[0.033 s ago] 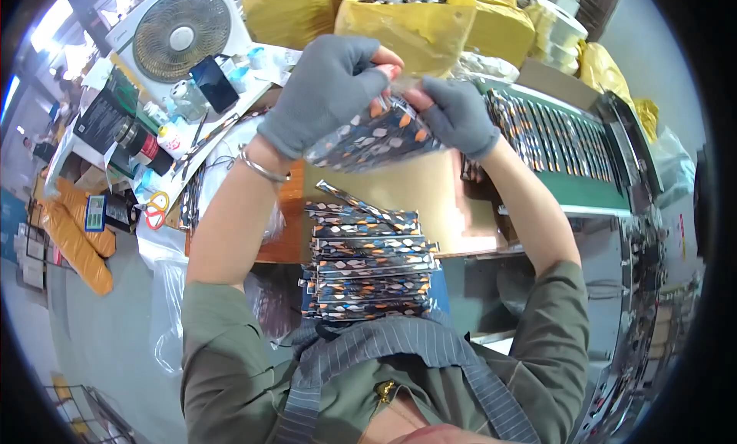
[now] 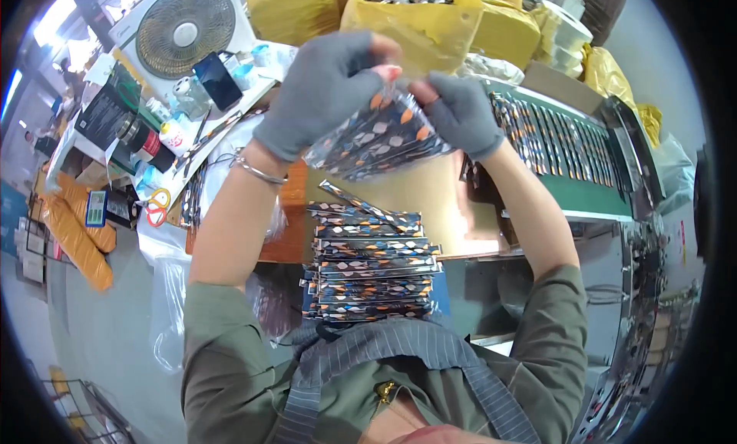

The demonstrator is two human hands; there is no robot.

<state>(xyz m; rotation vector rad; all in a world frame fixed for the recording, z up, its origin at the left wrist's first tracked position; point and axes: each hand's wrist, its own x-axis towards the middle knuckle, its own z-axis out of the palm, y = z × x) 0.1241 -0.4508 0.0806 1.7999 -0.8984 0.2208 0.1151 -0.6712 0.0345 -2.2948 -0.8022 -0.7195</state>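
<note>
My left hand (image 2: 318, 95), in a grey fingertip-less glove, pinches the top of a clear plastic bag (image 2: 376, 141) above the table. Inside the bag lie narrow dark sachets with orange and white leaf shapes. My right hand (image 2: 464, 115), gloved alike, has its thumb and fingers closed at the bag's upper right edge. Below, a stack of the same long, thin sachets (image 2: 372, 267) rests between the table's front edge and my apron. One loose sachet (image 2: 357, 200) lies slantwise on top of the stack's far end.
A green conveyor (image 2: 568, 191) carries a row of sachets at right. At left stand a fan (image 2: 184, 33), a phone (image 2: 217, 81), a dark bottle (image 2: 144, 142) and orange-handled scissors (image 2: 158, 207). A yellow bag (image 2: 411, 29) of sachets sits at the back.
The bag has swung, and more of its patterned side faces up. My right fingers have moved slightly away from my left ones. The stack stays as it was.
</note>
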